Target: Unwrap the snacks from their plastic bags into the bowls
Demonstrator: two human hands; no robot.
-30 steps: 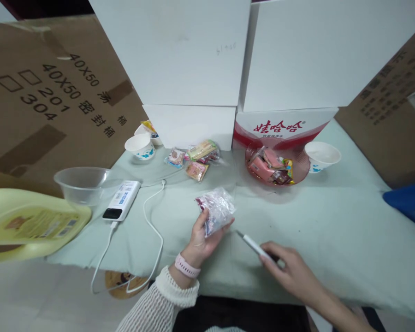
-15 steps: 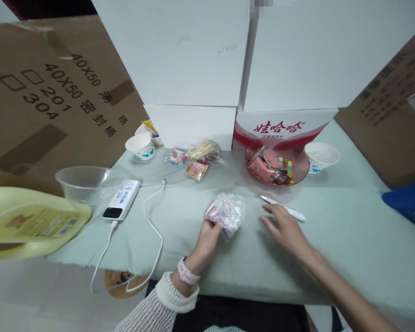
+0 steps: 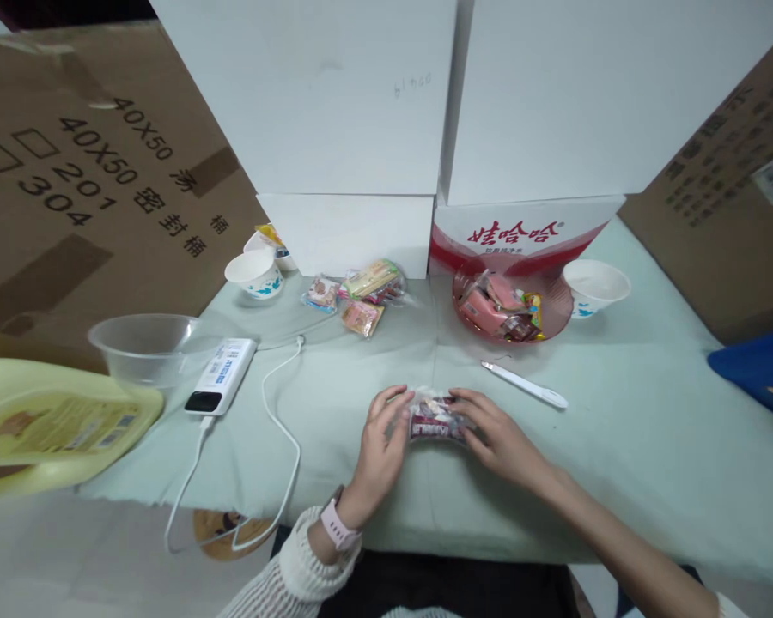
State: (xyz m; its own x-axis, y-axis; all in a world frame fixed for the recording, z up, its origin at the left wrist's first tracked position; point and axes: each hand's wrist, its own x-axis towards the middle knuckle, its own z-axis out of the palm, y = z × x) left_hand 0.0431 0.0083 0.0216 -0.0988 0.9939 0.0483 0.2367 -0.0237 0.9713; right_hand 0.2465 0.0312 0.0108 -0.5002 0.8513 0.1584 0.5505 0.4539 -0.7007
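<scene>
A snack packet (image 3: 435, 427) in clear and dark purple wrapping lies between my hands, low over the front middle of the cloth. My left hand (image 3: 380, 451) has its fingers bent round the packet's left end. At the right end, my right hand (image 3: 506, 439) grips with its thumb below and its fingers above. The fingertips cover both ends of the packet. Behind my right hand, a white-handled craft knife or similar slim tool (image 3: 525, 383) rests on the cloth.
Wrapped snacks (image 3: 367, 296) lie in a small heap at the back, and a pink glass bowl (image 3: 557, 309) holds more. Paper bowls (image 3: 254, 276) stand at both sides. On the left are a power bank (image 3: 222, 376) with a cable, a clear tub (image 3: 138, 365) and a yellow jug (image 3: 57, 425).
My right hand has moved left from beside the tool and taken hold of the packet. The packet has turned, so its dark purple printed side shows. The view has shifted slightly.
</scene>
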